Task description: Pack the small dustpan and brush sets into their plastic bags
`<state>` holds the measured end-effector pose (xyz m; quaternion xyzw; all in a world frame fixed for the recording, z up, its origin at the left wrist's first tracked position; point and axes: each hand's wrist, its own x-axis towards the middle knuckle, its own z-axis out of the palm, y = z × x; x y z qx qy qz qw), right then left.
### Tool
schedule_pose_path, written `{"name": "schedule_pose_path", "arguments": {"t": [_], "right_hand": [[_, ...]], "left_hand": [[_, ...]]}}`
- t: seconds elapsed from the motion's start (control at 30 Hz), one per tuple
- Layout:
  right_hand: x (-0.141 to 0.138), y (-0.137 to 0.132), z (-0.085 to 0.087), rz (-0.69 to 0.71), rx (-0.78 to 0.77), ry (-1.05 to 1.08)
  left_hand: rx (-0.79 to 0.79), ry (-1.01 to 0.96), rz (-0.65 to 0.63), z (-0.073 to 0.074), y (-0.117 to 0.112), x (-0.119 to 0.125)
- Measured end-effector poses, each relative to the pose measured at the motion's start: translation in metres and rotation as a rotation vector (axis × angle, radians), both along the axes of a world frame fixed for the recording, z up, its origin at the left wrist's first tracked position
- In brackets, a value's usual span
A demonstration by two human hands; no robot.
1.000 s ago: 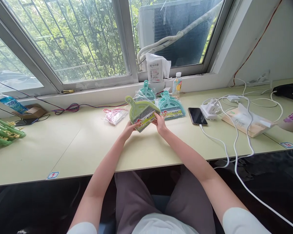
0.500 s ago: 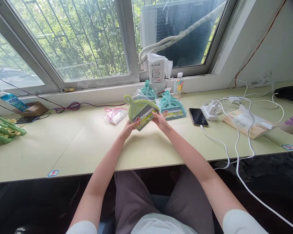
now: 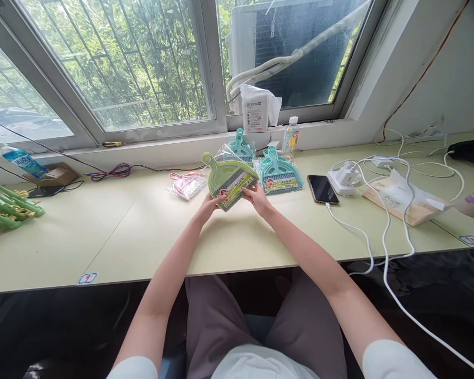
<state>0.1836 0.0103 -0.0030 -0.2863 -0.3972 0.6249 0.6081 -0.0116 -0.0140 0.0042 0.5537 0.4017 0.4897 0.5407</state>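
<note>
Between my two hands is a green dustpan and brush set, tilted, its handle pointing up and left and a printed label across its lower part. My left hand grips its lower left edge, thumb on the front. On the lower right edge, my right hand holds it with the fingers closed over the label side. Just behind it to the right lies a teal dustpan set in clear wrap. Another teal dustpan set is farther back, partly hidden. A pink wrapped item lies to the left.
Right of the dustpans are a phone on a white cable, a power strip and a tissue pack. A drink bottle stands behind. Green stalk-like items and a cardboard box lie far left.
My right hand has slid slightly left and down along the green dustpan set's label edge. The dustpan set stays held in nearly the same place; the whole view has shifted slightly.
</note>
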Motion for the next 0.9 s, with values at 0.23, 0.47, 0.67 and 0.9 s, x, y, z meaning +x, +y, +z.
{"name": "schedule_pose_path", "arguments": {"t": [0.23, 0.47, 0.67, 0.9], "right_hand": [[-0.003, -0.005, 0.001, -0.086, -0.007, 0.03], [-0.006, -0.006, 0.0, -0.062, -0.016, 0.067], [-0.006, -0.008, 0.002, -0.016, -0.018, 0.056], [-0.004, -0.005, 0.002, -0.018, -0.019, 0.049]], "left_hand": [[-0.09, 0.128, -0.328, 0.01, -0.011, 0.0], [-0.04, -0.115, -0.108, 0.008, -0.002, -0.001], [-0.064, -0.122, -0.053, 0.004, 0.0, -0.003], [-0.115, -0.081, -0.147, 0.004, -0.003, 0.0]]}}
